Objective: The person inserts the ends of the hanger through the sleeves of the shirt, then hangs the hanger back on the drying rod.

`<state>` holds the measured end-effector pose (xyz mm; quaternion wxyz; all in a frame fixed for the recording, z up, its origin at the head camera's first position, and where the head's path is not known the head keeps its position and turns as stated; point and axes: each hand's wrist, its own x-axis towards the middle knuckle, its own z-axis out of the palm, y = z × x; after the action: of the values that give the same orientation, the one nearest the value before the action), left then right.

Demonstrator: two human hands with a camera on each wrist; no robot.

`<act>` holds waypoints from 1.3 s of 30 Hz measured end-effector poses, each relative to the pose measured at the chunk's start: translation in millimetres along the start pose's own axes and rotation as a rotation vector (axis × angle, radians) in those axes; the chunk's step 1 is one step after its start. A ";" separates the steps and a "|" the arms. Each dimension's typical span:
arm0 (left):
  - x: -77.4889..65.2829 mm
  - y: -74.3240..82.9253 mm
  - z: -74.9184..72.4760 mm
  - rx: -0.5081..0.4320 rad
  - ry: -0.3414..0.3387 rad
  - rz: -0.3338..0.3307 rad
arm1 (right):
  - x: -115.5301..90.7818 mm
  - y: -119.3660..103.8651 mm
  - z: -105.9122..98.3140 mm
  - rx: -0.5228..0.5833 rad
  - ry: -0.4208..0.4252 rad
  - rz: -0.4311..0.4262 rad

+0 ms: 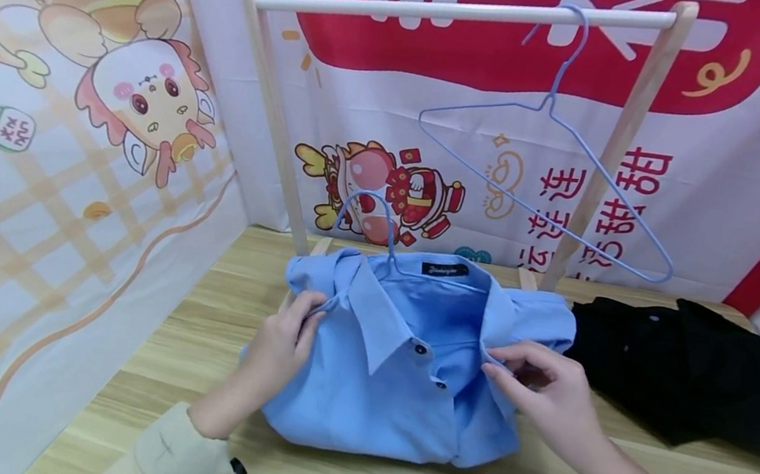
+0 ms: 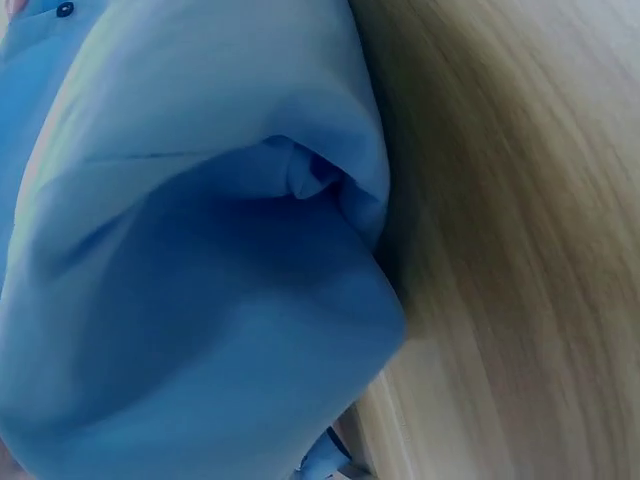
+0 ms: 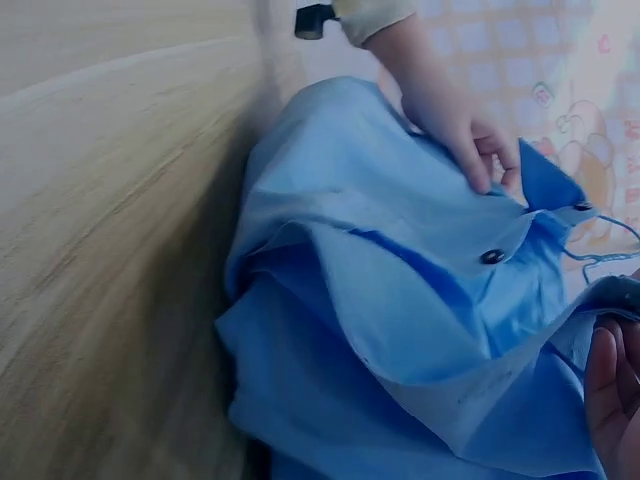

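A light blue button-up shirt [image 1: 361, 393] is bunched on the wooden table, its collar toward the rack. Inside its neck sits a blue wire hanger [image 1: 391, 242], the hook standing up above the collar. My left hand [image 1: 285, 336] pinches the cloth near the shirt's shoulder on the left. On the other side, my right hand [image 1: 547, 380] holds the open front edge between thumb and fingers. Two dark buttons show on the front placket. The right wrist view shows the left hand [image 3: 465, 130] at the far side of the shirt and the right fingers [image 3: 605, 380] at the edge.
Behind the shirt stands a small rack [image 1: 464, 12] with a white rod and wooden legs. A second blue hanger [image 1: 553, 104] hangs from the rod, bare. Black folded clothing [image 1: 684, 369] lies to the right on the table [image 1: 178, 370]. Printed cloth backs the left and rear.
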<state>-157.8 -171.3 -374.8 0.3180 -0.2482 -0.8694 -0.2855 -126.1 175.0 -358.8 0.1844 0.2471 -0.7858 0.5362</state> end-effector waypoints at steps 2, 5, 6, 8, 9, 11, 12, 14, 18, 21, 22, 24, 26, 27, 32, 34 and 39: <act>-0.2 -1.8 0.5 0.018 0.005 0.039 | 1.6 -3.7 -2.3 0.018 0.010 0.050; -0.9 -3.6 1.8 0.034 0.003 0.105 | 4.5 -8.9 -6.9 0.040 0.044 0.149; -1.0 -3.9 2.1 0.038 0.001 0.126 | 5.7 -10.3 -8.6 0.050 0.063 0.182; -1.6 -4.1 3.0 0.043 0.001 0.157 | 7.9 -13.1 -11.9 0.087 0.100 0.242; -2.0 -4.2 3.4 0.042 0.002 0.169 | 8.8 -14.4 -13.3 0.115 0.120 0.266; -2.8 -4.5 4.2 0.041 0.005 0.181 | 11.1 -17.1 -15.3 0.196 0.161 0.296; -3.0 -4.5 4.5 0.039 0.005 0.185 | 12.4 -18.6 -15.7 0.240 0.180 0.302; -3.1 -4.4 4.9 0.031 0.003 0.196 | 14.5 -21.5 -15.7 0.322 0.209 0.299; -1.6 -2.8 5.8 0.023 -0.005 0.233 | 17.4 -25.7 -14.5 0.439 0.235 0.261; -0.8 -1.3 6.8 0.017 -0.005 0.256 | 18.8 -28.0 -15.1 0.541 0.251 0.215; -0.8 -1.1 7.4 0.015 -0.006 0.260 | 19.5 -28.8 -15.8 0.579 0.257 0.197; -1.3 -0.8 8.2 0.014 -0.003 0.265 | 20.7 -30.1 -17.9 0.646 0.273 0.164; -2.1 -1.1 9.0 0.021 0.004 0.260 | 20.9 -31.3 -20.0 0.695 0.284 0.137; -2.5 -1.5 9.2 0.024 0.009 0.245 | 19.8 -31.7 -21.2 0.708 0.283 0.127; -2.5 -3.9 6.4 0.046 0.044 0.096 | 6.5 -29.6 -18.7 0.657 0.191 -0.032; -2.1 -5.0 4.5 0.055 0.049 0.039 | 0.0 -28.1 -15.2 0.574 0.107 -0.123; -1.1 -5.6 2.5 0.038 0.049 -0.006 | -7.5 -23.9 -1.0 0.358 -0.101 -0.285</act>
<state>-161.5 -173.9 -379.1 0.3431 -0.2324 -0.8673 -0.2758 -106.0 170.1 -344.6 0.1719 0.4108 -0.6435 0.6226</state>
